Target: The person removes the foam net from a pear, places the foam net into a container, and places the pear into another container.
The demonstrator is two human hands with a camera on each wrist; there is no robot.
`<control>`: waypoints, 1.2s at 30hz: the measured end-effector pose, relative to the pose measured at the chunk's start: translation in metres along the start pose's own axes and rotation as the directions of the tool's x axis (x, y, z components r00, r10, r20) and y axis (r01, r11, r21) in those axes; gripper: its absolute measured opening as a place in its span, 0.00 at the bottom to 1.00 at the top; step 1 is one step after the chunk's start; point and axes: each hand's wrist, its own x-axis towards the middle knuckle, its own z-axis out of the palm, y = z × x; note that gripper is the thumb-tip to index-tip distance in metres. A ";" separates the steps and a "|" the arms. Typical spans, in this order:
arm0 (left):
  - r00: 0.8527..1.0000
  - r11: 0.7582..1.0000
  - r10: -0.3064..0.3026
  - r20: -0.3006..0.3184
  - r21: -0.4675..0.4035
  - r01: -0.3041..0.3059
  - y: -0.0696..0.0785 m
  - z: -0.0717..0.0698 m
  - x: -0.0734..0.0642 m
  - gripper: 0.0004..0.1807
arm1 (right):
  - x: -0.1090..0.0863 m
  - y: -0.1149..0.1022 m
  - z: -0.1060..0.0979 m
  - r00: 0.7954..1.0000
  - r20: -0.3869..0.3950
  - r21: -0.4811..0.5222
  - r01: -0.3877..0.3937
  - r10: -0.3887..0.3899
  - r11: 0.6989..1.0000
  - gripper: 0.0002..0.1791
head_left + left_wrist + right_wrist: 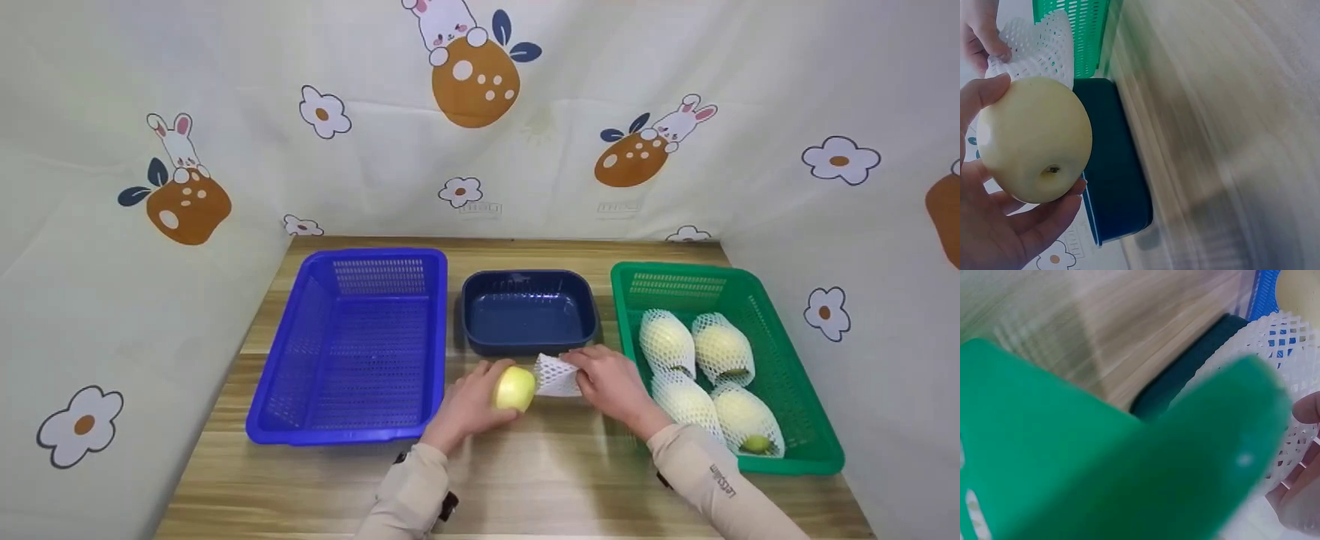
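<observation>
My left hand [474, 399] grips a pale yellow-green apple [515, 388] in front of the dark blue basin. Up close in the left wrist view, thumb and fingers curl round the sides of the apple [1039, 140], with its dimpled end facing the camera. A white foam net sleeve [556, 376] is pinched in my right hand [611, 381], just right of the apple. In the left wrist view the foam net [1044, 48] appears behind the apple; whether they touch I cannot tell. The right wrist view shows thumb and fingers on the net [1292, 433].
A blue basket [360, 360] stands on the left with nothing in it. The dark blue basin [529, 319] sits at the middle back, empty. On the right, a green basket [814, 420] holds several net-wrapped pale fruits [721, 349]; its rim blocks much of the right wrist view.
</observation>
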 end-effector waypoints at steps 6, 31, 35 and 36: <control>1.000 0.999 -0.020 -0.011 0.045 0.020 0.000 -0.009 0.001 0.39 | 0.004 0.001 -0.004 1.000 -0.025 -0.003 0.002 -0.002 1.000 0.16; 0.989 0.992 -0.096 -0.110 0.068 0.104 -0.016 -0.052 0.001 0.40 | 0.021 0.003 -0.023 0.999 -0.013 -0.013 -0.033 0.033 0.999 0.17; 0.986 0.989 -0.123 -0.117 0.069 0.132 -0.019 -0.059 0.001 0.40 | 0.025 0.003 -0.027 0.999 -0.028 -0.006 -0.023 0.023 1.000 0.17; 0.984 0.988 -0.131 -0.119 0.069 0.140 -0.020 -0.061 0.001 0.40 | 0.026 0.003 -0.027 0.999 -0.034 -0.005 -0.018 0.018 1.000 0.17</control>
